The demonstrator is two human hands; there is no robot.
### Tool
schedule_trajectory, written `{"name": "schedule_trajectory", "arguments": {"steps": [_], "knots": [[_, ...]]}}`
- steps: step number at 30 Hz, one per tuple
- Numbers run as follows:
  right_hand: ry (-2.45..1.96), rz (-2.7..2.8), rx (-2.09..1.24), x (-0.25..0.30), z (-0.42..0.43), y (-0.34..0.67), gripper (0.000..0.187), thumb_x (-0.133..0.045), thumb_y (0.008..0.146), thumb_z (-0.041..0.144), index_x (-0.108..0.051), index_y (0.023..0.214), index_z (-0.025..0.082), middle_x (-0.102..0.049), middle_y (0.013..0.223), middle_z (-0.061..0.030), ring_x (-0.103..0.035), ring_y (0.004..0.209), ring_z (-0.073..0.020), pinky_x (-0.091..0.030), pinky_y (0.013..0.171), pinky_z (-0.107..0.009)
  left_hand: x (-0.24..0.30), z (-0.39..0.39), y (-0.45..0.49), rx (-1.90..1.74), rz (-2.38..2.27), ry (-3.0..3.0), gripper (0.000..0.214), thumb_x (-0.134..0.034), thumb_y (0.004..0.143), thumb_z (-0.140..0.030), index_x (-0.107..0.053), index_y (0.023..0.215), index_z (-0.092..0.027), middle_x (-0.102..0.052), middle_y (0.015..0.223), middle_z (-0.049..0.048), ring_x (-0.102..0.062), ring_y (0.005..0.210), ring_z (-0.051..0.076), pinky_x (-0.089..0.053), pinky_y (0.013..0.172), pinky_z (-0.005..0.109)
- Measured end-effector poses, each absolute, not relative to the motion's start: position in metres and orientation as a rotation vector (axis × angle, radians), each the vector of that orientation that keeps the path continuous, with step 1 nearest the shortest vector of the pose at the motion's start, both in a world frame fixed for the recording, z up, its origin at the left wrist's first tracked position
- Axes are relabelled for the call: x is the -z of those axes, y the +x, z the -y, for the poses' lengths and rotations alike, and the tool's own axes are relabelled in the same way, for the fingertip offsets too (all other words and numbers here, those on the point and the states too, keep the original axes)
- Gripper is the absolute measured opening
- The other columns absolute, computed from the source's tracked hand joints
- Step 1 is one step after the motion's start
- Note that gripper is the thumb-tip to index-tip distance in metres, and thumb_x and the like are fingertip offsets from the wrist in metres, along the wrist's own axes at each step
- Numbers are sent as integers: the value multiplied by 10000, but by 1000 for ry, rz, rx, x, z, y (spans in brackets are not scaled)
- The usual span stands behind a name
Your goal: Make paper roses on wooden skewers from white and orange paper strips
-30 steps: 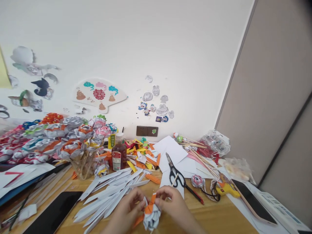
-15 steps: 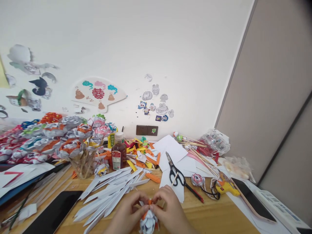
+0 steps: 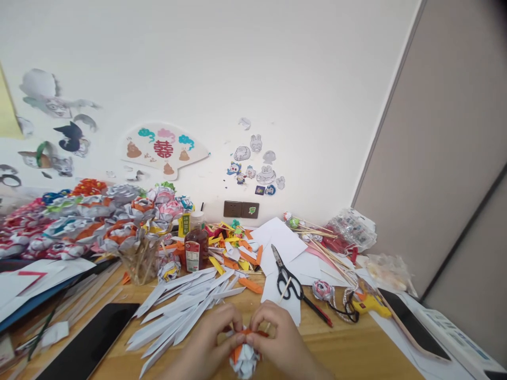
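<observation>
Low in the middle of the view, both my hands pinch a white and orange folded-paper flower [image 3: 246, 360] over the wooden table. My left hand [image 3: 216, 338] grips its upper left side, thumb and fingers bent together. On the other side my right hand [image 3: 279, 338] pinches the orange paper at its top. The two thumbs almost meet there. My fingers hide part of the flower's far side. To the left of my hands lies a fan of folded white paper strips [image 3: 186, 309].
Black-handled scissors [image 3: 287, 277] lie on white paper beyond my right hand, with a red-black pen [image 3: 317, 307] beside them. Farther right is a yellow glue gun [image 3: 372, 305]. A phone [image 3: 91, 340] lies at left. A bottle [image 3: 196, 245] stands before many paper flowers [image 3: 119, 235].
The view has shifted slightly, so the table things sit a little farther right. My hands keep hold of the paper flower, and more orange paper shows between my thumbs.
</observation>
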State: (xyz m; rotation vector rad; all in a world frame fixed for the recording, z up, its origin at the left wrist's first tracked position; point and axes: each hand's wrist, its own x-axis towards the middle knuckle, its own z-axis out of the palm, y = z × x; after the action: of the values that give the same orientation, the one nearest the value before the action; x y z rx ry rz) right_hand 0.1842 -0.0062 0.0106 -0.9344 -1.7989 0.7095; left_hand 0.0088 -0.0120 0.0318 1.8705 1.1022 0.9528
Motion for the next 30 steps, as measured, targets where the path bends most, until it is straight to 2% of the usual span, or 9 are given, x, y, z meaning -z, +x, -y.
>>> {"name": "schedule_trajectory", "arguments": {"steps": [5, 10, 14, 17, 23, 30], "knots": [[-1048, 1564, -1318, -1, 2, 183, 257, -736, 625, 350, -553, 653, 172, -577, 568, 18, -526, 520, -133, -375, 518, -236, -21, 6, 10, -823, -1106, 1711, 256, -607, 749, -399, -499, 630, -199, -479, 648, -44, -437, 651, 151, -327, 578, 232], [-1131, 1501, -1411, 13, -5, 180, 343, -789, 540, 385, -567, 665, 155, -576, 581, 20, -514, 528, -115, -374, 519, -230, 3, -12, 9, -724, -969, 1640, 492, -631, 631, -662, -476, 645, -195, -467, 623, -59, -403, 608, 130, -312, 546, 229], [-1131, 1492, -1420, 14, -5, 179, 308, -776, 545, 340, -568, 673, 153, -568, 571, 32, -497, 524, -104, -366, 517, -222, 11, -18, 7, -677, -940, 1609, 563, -648, 561, -718, -502, 678, -188, -477, 607, -59, -419, 576, 126, -328, 539, 238], [-1129, 1498, -1427, 13, -4, 178, 260, -748, 560, 294, -565, 679, 153, -561, 568, 38, -487, 520, -98, -358, 508, -215, 10, -19, 6, -662, -945, 1614, 539, -670, 562, -685, -501, 669, -184, -490, 614, -50, -428, 587, 131, -335, 545, 240], [-1143, 1514, -1404, 11, -1, 178, 166, -686, 581, 187, -543, 661, 157, -554, 575, 43, -484, 519, -98, -358, 493, -207, 2, -15, 5, -656, -996, 1658, 334, -674, 635, -470, -497, 652, -187, -477, 613, -57, -418, 590, 127, -325, 535, 227], [-1221, 1618, -1237, 4, 3, 176, 165, -653, 612, 55, -529, 604, 163, -535, 556, 60, -479, 513, -97, -342, 486, -193, -10, -5, 7, -671, -1105, 1722, 142, -614, 645, -271, -502, 608, -191, -487, 597, -53, -426, 602, 138, -306, 533, 230]]}}
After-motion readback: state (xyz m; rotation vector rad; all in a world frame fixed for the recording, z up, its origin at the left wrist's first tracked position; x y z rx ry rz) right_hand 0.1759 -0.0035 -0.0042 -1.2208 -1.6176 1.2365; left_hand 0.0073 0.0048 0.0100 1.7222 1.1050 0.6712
